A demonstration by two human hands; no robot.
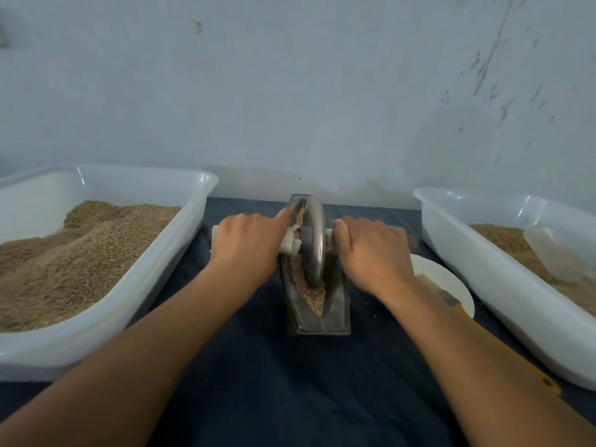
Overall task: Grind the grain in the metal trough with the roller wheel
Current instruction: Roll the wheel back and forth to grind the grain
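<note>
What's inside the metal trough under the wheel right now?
Brown grain lies in the metal trough, heaped at the near end and up the far end. The roller wheel stands in it, hiding the grain beneath its rim.

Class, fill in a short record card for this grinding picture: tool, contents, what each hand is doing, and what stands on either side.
tool: roller wheel standing upright in the metal trough
contents: grain lying along the trough channel
left hand: grips the wheel's handle on the left side
right hand: grips the handle on the right side
left side: white tub heaped with grain
right side: white tub with less grain and a scoop
also: white plate with a brush across it
</note>
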